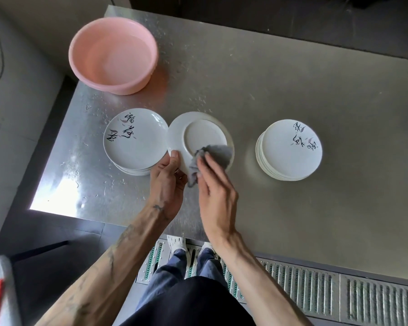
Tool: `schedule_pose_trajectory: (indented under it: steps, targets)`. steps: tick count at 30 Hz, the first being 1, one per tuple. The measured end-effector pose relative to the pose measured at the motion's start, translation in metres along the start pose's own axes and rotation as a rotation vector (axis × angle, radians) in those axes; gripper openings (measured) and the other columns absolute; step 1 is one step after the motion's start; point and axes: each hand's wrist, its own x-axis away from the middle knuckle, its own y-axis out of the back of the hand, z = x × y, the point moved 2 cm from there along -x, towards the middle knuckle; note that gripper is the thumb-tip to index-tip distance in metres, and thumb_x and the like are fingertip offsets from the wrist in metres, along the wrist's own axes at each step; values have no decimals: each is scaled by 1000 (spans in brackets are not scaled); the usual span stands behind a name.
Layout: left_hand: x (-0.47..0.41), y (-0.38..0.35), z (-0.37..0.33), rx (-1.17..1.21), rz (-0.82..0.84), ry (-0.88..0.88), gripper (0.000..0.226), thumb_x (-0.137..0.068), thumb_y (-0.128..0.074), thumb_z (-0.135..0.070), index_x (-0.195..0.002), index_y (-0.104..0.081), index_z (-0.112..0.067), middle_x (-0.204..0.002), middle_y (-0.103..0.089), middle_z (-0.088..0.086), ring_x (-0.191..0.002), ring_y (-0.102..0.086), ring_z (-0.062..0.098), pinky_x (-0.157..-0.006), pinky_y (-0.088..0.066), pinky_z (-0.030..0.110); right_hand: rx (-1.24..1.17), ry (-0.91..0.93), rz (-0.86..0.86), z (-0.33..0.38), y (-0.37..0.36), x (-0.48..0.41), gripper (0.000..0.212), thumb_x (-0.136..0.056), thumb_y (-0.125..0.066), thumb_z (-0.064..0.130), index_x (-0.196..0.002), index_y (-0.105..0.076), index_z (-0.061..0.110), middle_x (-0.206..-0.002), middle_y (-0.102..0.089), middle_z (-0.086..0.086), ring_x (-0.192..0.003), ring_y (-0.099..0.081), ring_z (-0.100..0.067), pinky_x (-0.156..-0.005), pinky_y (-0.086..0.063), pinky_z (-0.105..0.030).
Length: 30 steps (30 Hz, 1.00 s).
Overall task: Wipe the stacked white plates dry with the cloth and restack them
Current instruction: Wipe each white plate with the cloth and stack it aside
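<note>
Head view: the left hand (167,184) grips the white plate (198,135) at its near rim, thumb clamped on the upturned underside, and holds it tilted above the steel table (269,90) between the two stacks. The right hand (216,187) lays its fingers close together on the bunched grey cloth (212,154) against the plate's foot ring; the thumb is hidden, probably pinching the cloth.

Judging by the droplets around it, the left stack (134,140) is still waiting, and the right stack (290,149) on dry steel holds finished plates. So the job looks roughly midway, with several plates left.

The held plate's rim almost touches the left stack. Bare table lies open towards the right stack, and the pink basin (113,55) sits well behind
</note>
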Motion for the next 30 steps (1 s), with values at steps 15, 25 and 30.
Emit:
schedule_pose_trajectory:
  steps: [15,25,30]
  targets:
    - [0,-2,-3,0,18,-14,30,-110,-43,-23,-97,-68,-12,-83,-65,8,-68,-57,15,-62,-50,25,11,76,12,5,-9,-6,42,-92,-63,-9,-131,-68,5,-143,-61,-7,-131,-59,-18,-109,-49,-35]
    - [-1,-2,-10,-5,-17,-12,43,-111,-40,-22,-137,-55,9,-129,-60,28,-110,-62,30,-97,-56,41,-82,-48,-147,-14,2,0,38,-97,-61,-4,-133,-66,5,-142,-61,-7,-132,-58,-15,-110,-47,-31]
    - [3,8,-10,-101,8,-15,38,-110,-43,-21,-132,-61,4,-126,-64,17,-111,-63,21,-93,-60,36,-173,-333,-186,-43,18,-37,37,-94,-61,-7,-127,-71,6,-125,-71,-4,-114,-67,-11,-99,-49,-19]
